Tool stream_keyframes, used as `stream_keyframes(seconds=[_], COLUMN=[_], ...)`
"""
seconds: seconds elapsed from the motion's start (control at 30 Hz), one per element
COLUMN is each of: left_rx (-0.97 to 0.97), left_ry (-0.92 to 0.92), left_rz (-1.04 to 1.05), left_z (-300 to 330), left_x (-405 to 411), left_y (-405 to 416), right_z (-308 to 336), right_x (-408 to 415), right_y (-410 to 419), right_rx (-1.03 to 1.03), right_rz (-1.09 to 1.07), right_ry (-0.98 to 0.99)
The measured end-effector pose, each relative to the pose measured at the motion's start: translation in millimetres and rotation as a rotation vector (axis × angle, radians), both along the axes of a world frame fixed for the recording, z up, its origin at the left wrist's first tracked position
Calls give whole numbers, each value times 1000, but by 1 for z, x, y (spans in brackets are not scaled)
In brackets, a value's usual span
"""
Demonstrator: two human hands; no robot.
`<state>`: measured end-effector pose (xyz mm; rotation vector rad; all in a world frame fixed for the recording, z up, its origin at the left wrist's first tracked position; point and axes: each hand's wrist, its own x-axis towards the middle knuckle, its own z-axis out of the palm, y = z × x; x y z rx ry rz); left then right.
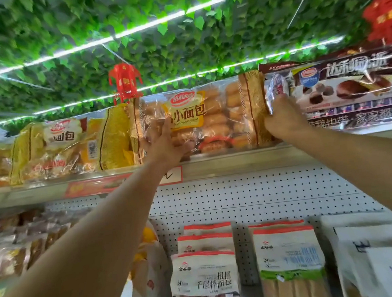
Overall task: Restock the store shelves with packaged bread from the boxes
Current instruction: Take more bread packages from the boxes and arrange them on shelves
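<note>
The left hand lies flat against the front of the bread bag, fingers straight and spread, pressing on its lower left part. The right hand is at the bag's other end, fingers curled around the crimped right edge, pinching the film there. So the bag sits between the two hands, its long axis running left to right along the top shelf, standing on its long edge with the label facing out.

The step in hand looks like seating this bag in its row: the left palm is placed to push it back from the shelf lip, the right to steer the end. Both hands are on it; the left is nearer its middle, so the push would come from there, straight away from the person.

Left of the left hand stands a second bag of the same bread, its end touching or overlapping the held one. Right of the right hand, just beside it, a brown cake pack fills the shelf, so the held bag has little room to slide that way. Below the arms, white packs lie on the lower shelf against a pegboard.
</note>
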<state>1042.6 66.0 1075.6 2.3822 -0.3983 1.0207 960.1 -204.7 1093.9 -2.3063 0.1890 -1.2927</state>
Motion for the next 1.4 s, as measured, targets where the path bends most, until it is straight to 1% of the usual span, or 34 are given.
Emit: stream_keyframes(seconds=[0.03, 0.07, 0.1, 0.13, 0.17, 0.23, 0.37, 0.43, 0.53, 0.6, 0.67, 0.7, 0.83, 0.9, 1.0, 1.1, 1.17, 1.23, 1.3, 1.4], left_rx=[7, 12, 21, 26, 29, 39, 71, 56, -25, -131, -206, -210, -90, -36, -21, -47, -103, -118, -125, -144], left_ry=[-6, -15, -27, -33, -34, -22, 41, 52, -4, -26, -22, -27, -101, -94, -58, -76, -82, -72, -40, 43], left_rz=[0, -4, -8, -11, -18, -25, -23, -29, -73, -137, -164, -171, -149, -122, -71, -73, -65, -46, -60, -88], left_z=[0, -1, -1, -1, -1, 0, -1, -1, -4, -8, -14, -18, -38, -46, -47, -38, -34, -32, -30, -27], left_x=[0, 1, 1, 1, 1, 2, -6, -14, -35, -43, -46, -46, -46, -46, -36, -20, -9, 8, 27, 51], left_y=[0, 1, 2, 3, 5, 10, 14, 15, 19, 24, 36, 44, 93, 125, 183, 241, 272, 304, 332, 356], right_z=[-4, -9, -13, -15, -14, -9, -9, -14, -20, -22, -24, -25, -33, -37, -40, -33, -26, -20, -16, -11], right_x=[-2, -4, -6, -4, 0, 9, 12, 5, -1, -4, -7, -8, -9, -9, -3, 10, 20, 33, 49, 67], right_y=[5, 9, 14, 16, 17, 16, 19, 23, 38, 55, 74, 84, 134, 165, 216, 265, 291, 315, 333, 352], right_rx=[-87, -211, -342, -444, -503, -517, -495, -504, -540, -603, -647, -659, -711, -718, -725, -653, -578, -536, -480, -333], right_rz=[93, 195, 252, 255, 222, 170, 139, 85, 39, 54, 109, 142, 241, 271, 297, 301, 258, 177, 101, 2], right_ry=[-92, -97, -19, 79, 156, 200, 204, 141, 4, -114, -167, -170, -206, -197, -136, -38, 30, 77, 139, 215])
